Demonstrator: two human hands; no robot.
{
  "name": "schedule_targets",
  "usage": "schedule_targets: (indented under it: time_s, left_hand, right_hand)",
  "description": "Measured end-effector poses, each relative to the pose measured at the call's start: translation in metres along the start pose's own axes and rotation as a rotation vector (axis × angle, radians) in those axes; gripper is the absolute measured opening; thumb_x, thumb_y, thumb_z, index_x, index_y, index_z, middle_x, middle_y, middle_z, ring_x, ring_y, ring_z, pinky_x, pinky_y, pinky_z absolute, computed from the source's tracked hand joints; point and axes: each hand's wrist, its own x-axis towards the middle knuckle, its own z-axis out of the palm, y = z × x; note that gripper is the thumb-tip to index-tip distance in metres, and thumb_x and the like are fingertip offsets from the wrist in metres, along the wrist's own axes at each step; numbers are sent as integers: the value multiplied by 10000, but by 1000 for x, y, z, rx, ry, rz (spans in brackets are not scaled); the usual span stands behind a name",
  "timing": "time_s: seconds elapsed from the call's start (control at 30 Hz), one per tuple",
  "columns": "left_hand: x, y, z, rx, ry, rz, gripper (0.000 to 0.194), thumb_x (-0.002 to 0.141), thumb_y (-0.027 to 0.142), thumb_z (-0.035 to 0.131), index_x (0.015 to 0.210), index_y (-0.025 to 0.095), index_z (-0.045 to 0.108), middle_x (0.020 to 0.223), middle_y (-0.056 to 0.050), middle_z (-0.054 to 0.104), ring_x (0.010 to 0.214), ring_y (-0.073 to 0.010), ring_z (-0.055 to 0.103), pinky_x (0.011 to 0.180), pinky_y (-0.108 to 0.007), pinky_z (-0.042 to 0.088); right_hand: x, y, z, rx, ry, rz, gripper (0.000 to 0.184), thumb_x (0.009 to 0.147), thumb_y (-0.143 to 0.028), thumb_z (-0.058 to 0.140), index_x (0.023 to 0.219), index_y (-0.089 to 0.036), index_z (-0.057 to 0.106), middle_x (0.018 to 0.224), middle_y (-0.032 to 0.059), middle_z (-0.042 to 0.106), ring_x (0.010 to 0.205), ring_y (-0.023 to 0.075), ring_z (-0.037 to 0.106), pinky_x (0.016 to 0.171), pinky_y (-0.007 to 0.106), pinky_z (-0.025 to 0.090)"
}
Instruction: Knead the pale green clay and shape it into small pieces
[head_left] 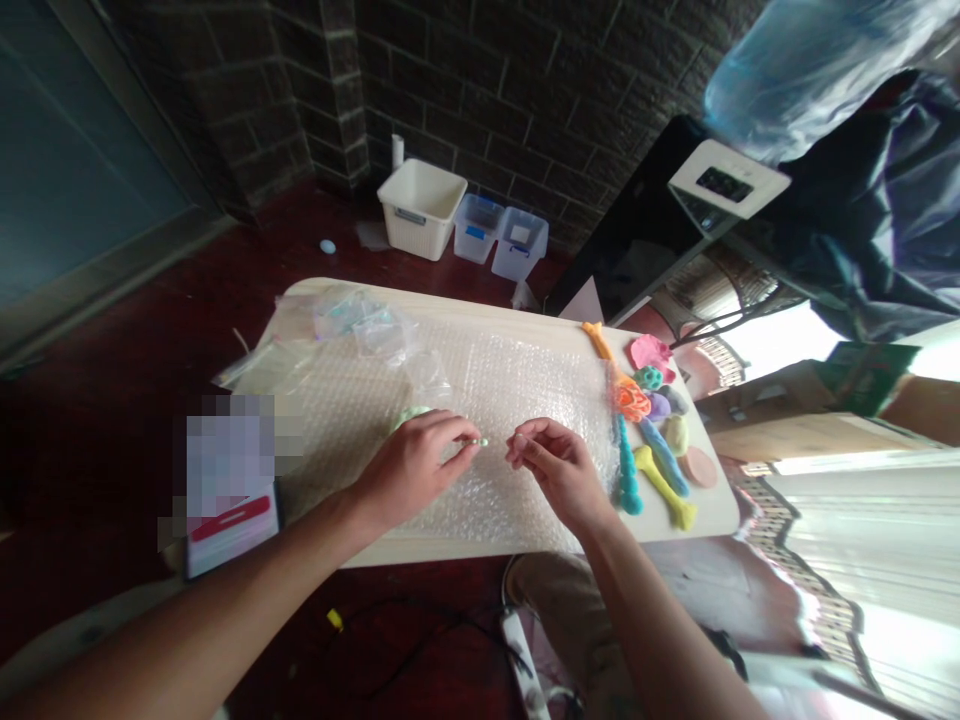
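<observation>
Over a sheet of bubble wrap (502, 375) on the table, my left hand (420, 455) pinches a small piece of light green modelling clay (484, 442) between thumb and fingertips. A larger light green lump (407, 415) lies just behind that hand, partly hidden by it. My right hand (559, 465) hovers a short way to the right, its thumb and fingers pressed together; whatever is between them is too small to make out. The two hands do not touch each other.
Shaped clay pieces, among them an orange one (631, 400), a blue one (664, 458) and a yellow one (665, 490), lie along the table's right end. Clear plastic bags (375, 325) cover the back left. Storage bins (424, 210) stand on the floor beyond.
</observation>
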Motion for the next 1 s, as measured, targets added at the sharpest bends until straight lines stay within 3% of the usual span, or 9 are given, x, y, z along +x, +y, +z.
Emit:
schedule_targets:
  time_s: [0.13, 0.27, 0.47, 0.73, 1.0]
  left_hand:
    - [-1, -3, 2, -1, 7, 1, 135, 949, 159, 629, 1038, 204, 719, 958, -41, 770, 883, -194, 724, 809, -321, 556]
    - [-1, -2, 2, 16, -14, -10, 225, 966, 161, 580, 1139, 200, 719, 1013, -49, 765, 894, -190, 717, 827, -311, 558]
    - [-1, 0, -1, 25, -9, -68, 174, 978, 257, 578, 1068, 208, 719, 983, -34, 772, 837, -193, 726, 779, -301, 564]
    - [-7, -2, -4, -15, -31, -112, 210, 991, 387, 585, 1037, 231, 717, 942, -28, 788, 801, -204, 738, 740, -293, 577]
    - [-10, -5, -10, -31, -54, -151, 246, 1009, 413, 568, 1081, 240, 726, 990, -19, 795, 846, -198, 741, 776, -288, 561]
  right_hand:
    - [2, 7, -1, 2, -13, 10, 316, 806, -411, 859, 1042, -222, 770, 855, 37, 779, 719, 166, 707, 716, 316, 570]
    - [4, 9, 4, 22, -25, 42, 332, 805, -488, 846, 960, -203, 776, 853, 54, 795, 744, 180, 745, 732, 327, 607]
    - [9, 6, 16, -41, -16, 59, 417, 779, -586, 831, 782, -187, 712, 699, 26, 747, 584, 143, 683, 566, 268, 556]
    - [15, 14, 24, -61, 31, 52, 469, 734, -619, 845, 745, -178, 684, 648, 7, 717, 555, 122, 634, 568, 254, 521]
    - [19, 22, 28, -68, 19, 38, 464, 735, -597, 854, 757, -164, 688, 638, 9, 708, 558, 115, 620, 570, 254, 483]
